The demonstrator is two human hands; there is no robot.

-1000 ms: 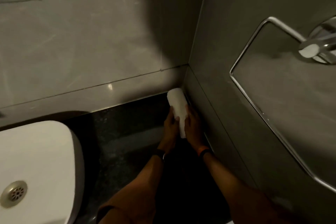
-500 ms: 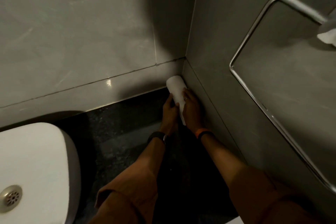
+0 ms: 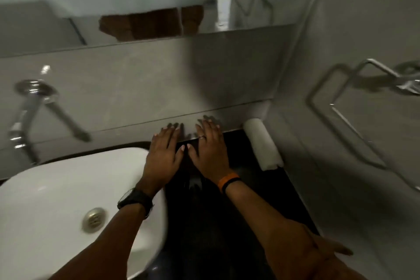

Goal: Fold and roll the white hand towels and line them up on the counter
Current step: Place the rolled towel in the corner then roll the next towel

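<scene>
A rolled white hand towel lies on the dark counter, tight against the right-hand wall and reaching into the back corner. My left hand hovers flat with fingers spread, over the right rim of the basin. Beside it, my right hand is also flat and spread over the counter, a short way left of the towel and not touching it. Both hands hold nothing. A black watch sits on my left wrist and an orange band on my right.
A white basin with a metal drain fills the lower left. A chrome tap juts from the back wall. A chrome towel ring hangs on the right wall. A mirror edge runs above the tiled splashback.
Both hands have let go of the rolled towel, which stays in the corner against the wall. They have moved left and opened flat. The view has swung left and is blurred.
</scene>
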